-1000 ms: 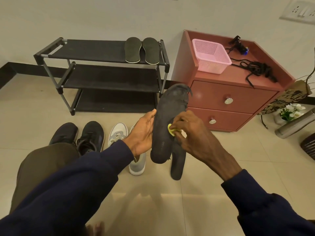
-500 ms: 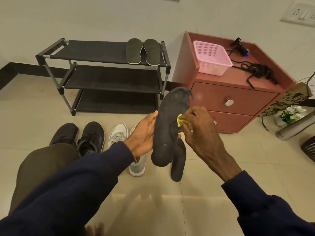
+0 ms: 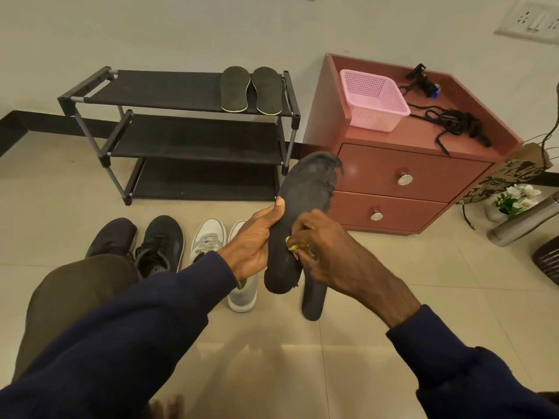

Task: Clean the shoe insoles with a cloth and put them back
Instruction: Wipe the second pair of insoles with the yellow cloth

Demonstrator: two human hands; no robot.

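Left grip (image 3: 254,237) clamping insole (image 3: 305,201) edge. Right grip (image 3: 329,258) pinching yellow cloth (image 3: 295,246) (mostly hidden) onto insole lower half. Best: bracing behind insole, stroking gently toward frayed toe.

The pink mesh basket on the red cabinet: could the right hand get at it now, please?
Probably not at once: the right hand holds a yellow cloth against the black insole, though nothing blocks the way to the pink basket.

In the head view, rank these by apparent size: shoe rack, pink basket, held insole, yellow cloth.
1. black metal-framed three-shelf shoe rack
2. dark foam insole, though nearness to the camera inflates it
3. pink perforated plastic basket
4. yellow cloth, mostly hidden under the right hand
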